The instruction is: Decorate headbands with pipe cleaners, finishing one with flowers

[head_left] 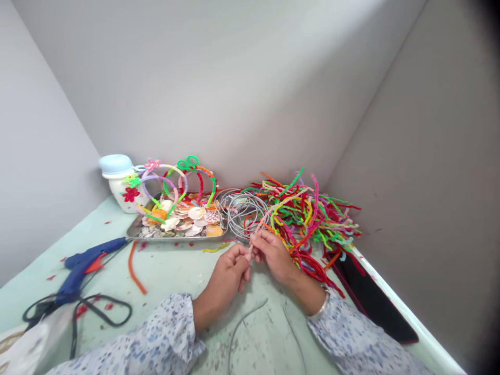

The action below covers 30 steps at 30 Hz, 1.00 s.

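Note:
Between my two hands is a pale pink pipe cleaner (261, 225), its upper part sticking up past my fingers toward the coiled wire. My left hand (231, 271) pinches its lower end between thumb and fingers. Just above and to the right, my right hand (273, 253) pinches the same pipe cleaner. Directly behind the hands lies a coil of grey wire (246, 211). A curved piece of grey wire (236, 328) rests on the table between my forearms, with a second wire piece (294, 333) to its right.
A metal tray (179, 239) of shells holds several fuzzy headbands (162, 179). Beside it stands a white jar (121, 190) with a blue lid. A blue glue gun (80, 268) with its cord lies left. Colourful pipe cleaners (312, 219) are heaped right, near a black flat object (375, 302).

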Tool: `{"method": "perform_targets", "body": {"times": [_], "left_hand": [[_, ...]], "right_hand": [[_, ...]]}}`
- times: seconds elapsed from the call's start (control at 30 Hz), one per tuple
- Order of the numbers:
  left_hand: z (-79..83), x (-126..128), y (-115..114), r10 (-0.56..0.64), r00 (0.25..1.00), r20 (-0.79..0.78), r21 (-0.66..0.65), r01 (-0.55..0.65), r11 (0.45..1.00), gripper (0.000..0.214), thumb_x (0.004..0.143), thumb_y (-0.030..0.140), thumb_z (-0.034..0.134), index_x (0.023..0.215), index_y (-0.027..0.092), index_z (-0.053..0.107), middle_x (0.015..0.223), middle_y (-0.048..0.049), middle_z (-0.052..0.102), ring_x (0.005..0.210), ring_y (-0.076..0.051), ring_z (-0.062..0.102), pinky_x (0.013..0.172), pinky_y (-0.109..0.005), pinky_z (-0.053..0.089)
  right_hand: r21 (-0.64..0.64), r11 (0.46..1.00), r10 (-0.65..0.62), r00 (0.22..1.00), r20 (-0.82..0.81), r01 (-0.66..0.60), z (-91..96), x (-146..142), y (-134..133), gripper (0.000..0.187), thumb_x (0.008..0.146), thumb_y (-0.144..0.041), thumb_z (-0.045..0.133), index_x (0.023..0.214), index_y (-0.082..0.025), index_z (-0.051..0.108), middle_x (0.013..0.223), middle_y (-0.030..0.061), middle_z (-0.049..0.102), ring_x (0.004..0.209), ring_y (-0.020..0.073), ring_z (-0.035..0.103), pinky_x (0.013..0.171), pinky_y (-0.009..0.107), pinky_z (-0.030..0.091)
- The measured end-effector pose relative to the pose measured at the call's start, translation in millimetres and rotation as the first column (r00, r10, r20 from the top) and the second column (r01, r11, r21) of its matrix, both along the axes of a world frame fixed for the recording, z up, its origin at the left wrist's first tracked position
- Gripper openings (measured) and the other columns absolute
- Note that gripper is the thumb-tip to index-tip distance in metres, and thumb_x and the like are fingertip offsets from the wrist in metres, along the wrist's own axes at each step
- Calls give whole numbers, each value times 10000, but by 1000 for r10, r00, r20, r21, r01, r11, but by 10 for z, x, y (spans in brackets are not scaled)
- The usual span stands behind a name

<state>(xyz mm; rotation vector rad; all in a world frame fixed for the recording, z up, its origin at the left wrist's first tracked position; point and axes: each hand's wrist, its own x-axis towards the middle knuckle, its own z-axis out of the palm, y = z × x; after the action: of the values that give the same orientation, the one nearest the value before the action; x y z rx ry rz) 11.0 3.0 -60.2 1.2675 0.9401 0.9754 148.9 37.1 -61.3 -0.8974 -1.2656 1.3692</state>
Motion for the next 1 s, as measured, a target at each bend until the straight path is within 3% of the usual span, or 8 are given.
{"method": "perform_targets", "body": {"times": [0.23,0.53,0.87,1.0], "left_hand": [[-5,-9,-9,-1,1000,14,-44,2,999,216,850,379,482,797,172,515,512,62,481,355,-46,355,363,-164,257],[6,-21,7,26,999,41,-54,-24,998,240,857,395,494,784,168,510,549,58,481,383,-38,367,385,-160,263],[18,14,8,17,1000,-20,20,-17,1000,233,868,392,485,788,173,505,506,77,432,371,-40,304,375,-157,242],[-11,15,-8,7,1000,15,2,-8,1000,233,874,390,489,800,169,510,521,71,448,383,-39,321,383,-160,249]], "right_hand": [[-28,999,40,999,-18,-41,-20,28,23,260,799,-422,609,717,-177,584,552,-40,552,447,83,460,450,212,343],[56,997,45,997,61,-49,-1,20,-14,235,830,-387,585,725,-177,574,560,-48,530,463,80,444,469,213,335],[-60,998,-5,997,-82,0,-61,6,25,246,793,-403,625,714,-175,577,545,-48,522,437,66,416,441,197,311],[-94,994,42,994,-97,-52,-70,31,42,233,792,-398,628,738,-176,590,550,-50,528,430,60,419,430,192,290]]}}
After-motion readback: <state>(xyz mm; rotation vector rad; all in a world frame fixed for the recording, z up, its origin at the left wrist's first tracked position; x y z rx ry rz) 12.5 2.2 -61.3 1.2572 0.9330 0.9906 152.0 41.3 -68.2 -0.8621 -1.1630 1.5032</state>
